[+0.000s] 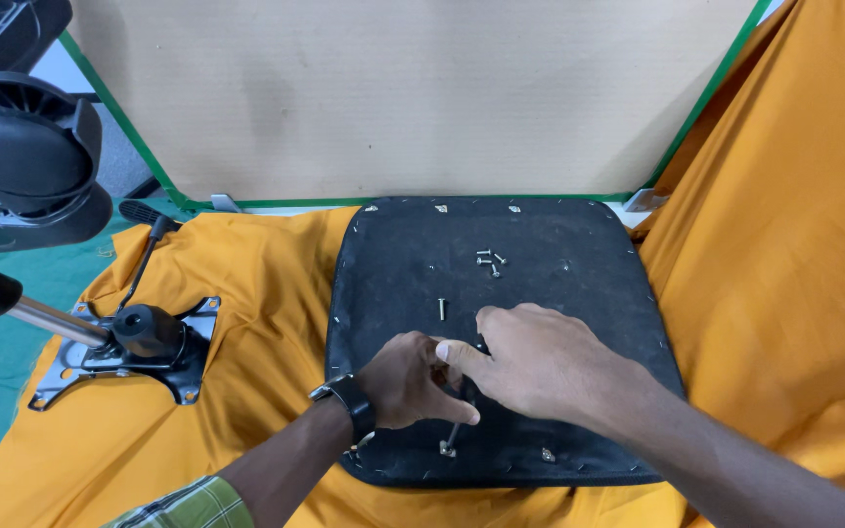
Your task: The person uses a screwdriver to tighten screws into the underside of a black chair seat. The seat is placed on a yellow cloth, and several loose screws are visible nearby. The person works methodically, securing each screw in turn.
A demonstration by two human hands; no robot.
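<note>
A black chair seat pad (559,264) lies upside down on orange cloth. My left hand (405,379), a dark watch on its wrist, and my right hand (535,364) meet over the pad's front half. Between them they grip a thin black tool (454,432) whose tip stands on a bolt (447,450) near the pad's front edge. One loose bolt (442,309) lies just beyond my fingers. A small cluster of bolts (489,261) rests farther back on the pad.
The chair's metal tilt plate (163,344) with its black lever and gas cylinder (26,313) lies at the left on the orange cloth (256,293). A black wheeled chair base (22,156) sits at the upper left. A cardboard panel (403,98) stands behind.
</note>
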